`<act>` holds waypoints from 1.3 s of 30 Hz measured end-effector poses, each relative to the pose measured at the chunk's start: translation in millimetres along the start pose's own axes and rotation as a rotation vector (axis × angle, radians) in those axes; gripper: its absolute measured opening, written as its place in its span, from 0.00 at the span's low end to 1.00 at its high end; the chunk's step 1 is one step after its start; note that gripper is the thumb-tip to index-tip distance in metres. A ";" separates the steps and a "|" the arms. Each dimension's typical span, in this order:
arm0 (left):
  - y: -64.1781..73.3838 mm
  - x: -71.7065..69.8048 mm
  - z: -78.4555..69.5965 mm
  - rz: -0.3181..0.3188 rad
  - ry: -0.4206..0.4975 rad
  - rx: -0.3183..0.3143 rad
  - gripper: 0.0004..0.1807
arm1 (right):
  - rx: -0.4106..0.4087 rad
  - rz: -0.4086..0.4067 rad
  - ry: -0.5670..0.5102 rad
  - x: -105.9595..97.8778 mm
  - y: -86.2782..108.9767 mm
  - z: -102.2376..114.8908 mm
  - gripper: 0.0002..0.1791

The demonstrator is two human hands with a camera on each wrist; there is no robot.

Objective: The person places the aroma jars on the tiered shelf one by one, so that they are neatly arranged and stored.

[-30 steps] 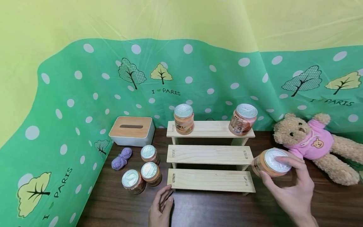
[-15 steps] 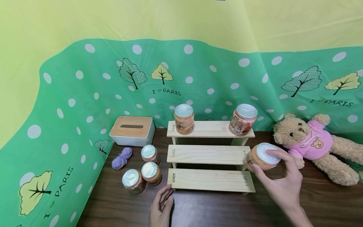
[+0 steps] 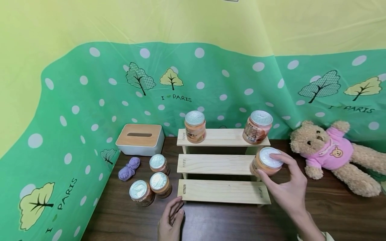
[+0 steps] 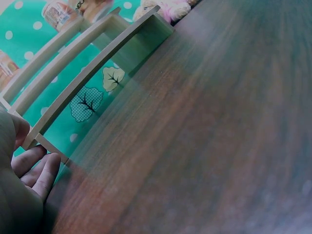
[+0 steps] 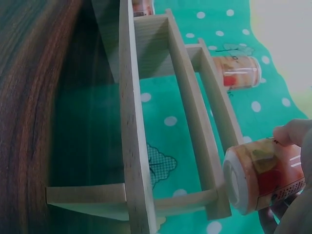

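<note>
My right hand [image 3: 287, 187] grips an orange-labelled jar [image 3: 265, 162] with a silvery lid, fingers over the lid and thumb at its side. In the head view the jar overlaps the right end of the middle shelf; the right wrist view shows its base [image 5: 236, 183] tilted beside the shelf end. My left hand [image 3: 171, 217] rests near the table with loosely curled fingers, fingertips right at the left corner of the bottom shelf [image 4: 92, 73]. Two similar jars stand upright on the top shelf, one left [image 3: 195, 129] and one right [image 3: 256, 130].
The three-tier wooden rack [image 3: 223, 191] stands on a dark wood table [image 3: 223, 221]. Left of it are three more jars [image 3: 159, 184], purple yarn [image 3: 129, 169] and a tissue box [image 3: 140, 140]. A teddy bear [image 3: 331, 150] lies right. Green patterned cloth [image 3: 223, 73] hangs behind.
My right hand has carried the jar leftward and slightly away from me, from beside the rack to the right end of the middle shelf. My left hand has stayed in place.
</note>
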State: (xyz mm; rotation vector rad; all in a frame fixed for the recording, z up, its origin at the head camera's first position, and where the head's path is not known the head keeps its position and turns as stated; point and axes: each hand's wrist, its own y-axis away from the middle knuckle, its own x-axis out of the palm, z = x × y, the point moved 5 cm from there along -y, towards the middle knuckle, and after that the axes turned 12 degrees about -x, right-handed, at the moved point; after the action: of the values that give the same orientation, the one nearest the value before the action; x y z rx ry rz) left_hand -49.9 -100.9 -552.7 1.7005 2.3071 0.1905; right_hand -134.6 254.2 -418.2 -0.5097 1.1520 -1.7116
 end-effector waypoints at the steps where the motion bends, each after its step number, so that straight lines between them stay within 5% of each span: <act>1: -0.1 0.0 0.1 -0.001 -0.002 -0.002 0.18 | 0.002 0.005 0.000 1.1 0.0 -0.5 0.34; 23: 0.3 0.1 0.1 -0.012 0.000 0.011 0.17 | 0.054 0.012 0.026 15.5 0.2 -11.0 0.40; 39: -0.4 0.4 0.1 -0.002 0.012 0.013 0.17 | 0.059 0.000 0.056 22.9 -7.9 2.5 0.36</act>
State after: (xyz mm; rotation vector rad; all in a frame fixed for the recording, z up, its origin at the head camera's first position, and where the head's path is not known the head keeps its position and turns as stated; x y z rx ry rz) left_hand -50.3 -100.6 -552.9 1.7075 2.3230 0.1863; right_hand -146.6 233.5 -414.0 -0.4272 1.1375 -1.7642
